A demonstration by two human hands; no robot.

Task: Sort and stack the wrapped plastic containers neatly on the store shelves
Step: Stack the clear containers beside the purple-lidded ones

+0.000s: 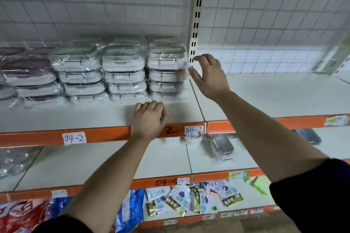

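Glossy film-wrapped white containers (123,70), neatly stacked; right grip (208,76) spread beside, left grip (149,119) loose.

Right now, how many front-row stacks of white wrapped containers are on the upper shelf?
3, side by side on the upper shelf: left stack, middle stack, right stack by the slotted upright. More tops show behind them, partly hidden.

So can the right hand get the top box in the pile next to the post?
Probably yes. The right hand is open right beside the top box of the pile next to the post, with nothing between them. I cannot tell if it touches the box.
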